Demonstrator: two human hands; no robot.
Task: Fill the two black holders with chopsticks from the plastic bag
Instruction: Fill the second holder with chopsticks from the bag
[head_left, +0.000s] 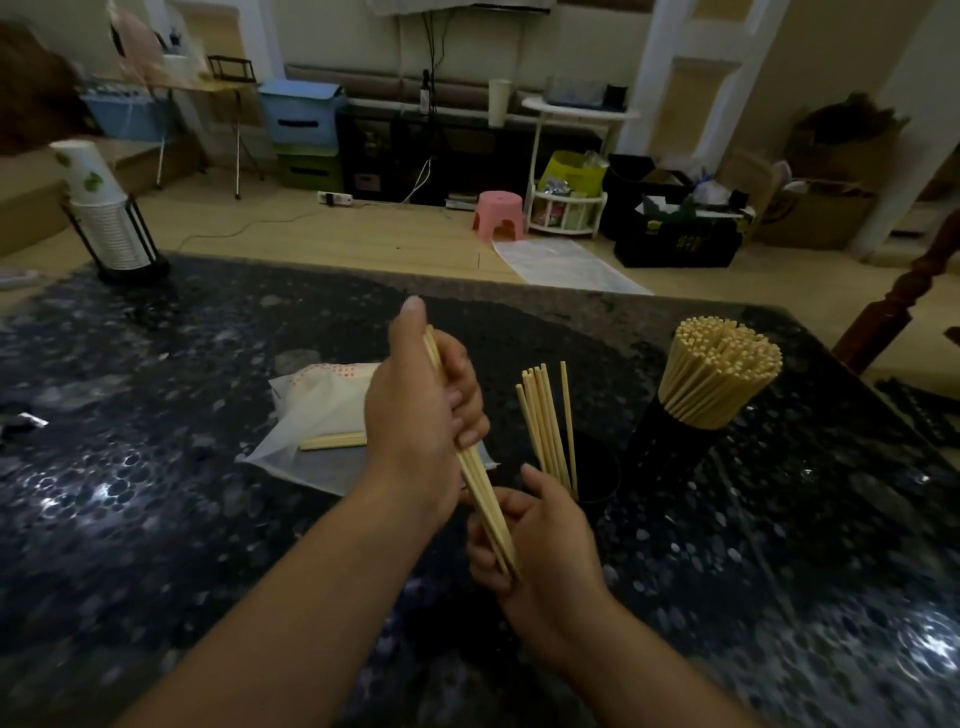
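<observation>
Grip, right hand (540, 540): fingers curled round the lower ends of a small bundle of chopsticks (480, 486), nearest the camera.
Grip, left hand (415, 410): wrapped about the same bundle higher up, thumb raised above the top ends; both hands hold the one bundle.
Bundle axis: long, steeply tilted, top leaning away and to the left, lower ends toward the wearer and to the right.
Key relation: near holder (597, 478), black and partly filled, sits just beyond and right of the right hand; its opening lies right of the bundle's lower ends.
Nearer hand: right, almost touching the near holder's rim.
Judged next move: bundle probably needs swinging upright and shifting right before lowering.
Obstruction: loose chopsticks (545, 421) already standing in the near holder, leaning left toward the hands; incoming tips could catch them.
Far holder (670, 441): black, just beyond and right of the near one, packed full with a splayed sheaf (719, 371); appears finished.
Plastic bag (322, 410): flat on the table left of the hands, partly behind the left hand, a few chopsticks showing at its mouth.
Table (156, 493): dark, speckled, glossy.
Cup stack (104, 208): far left edge, in a black stand, well apart.
Floor beyond: pink stool (497, 215), well clear.
</observation>
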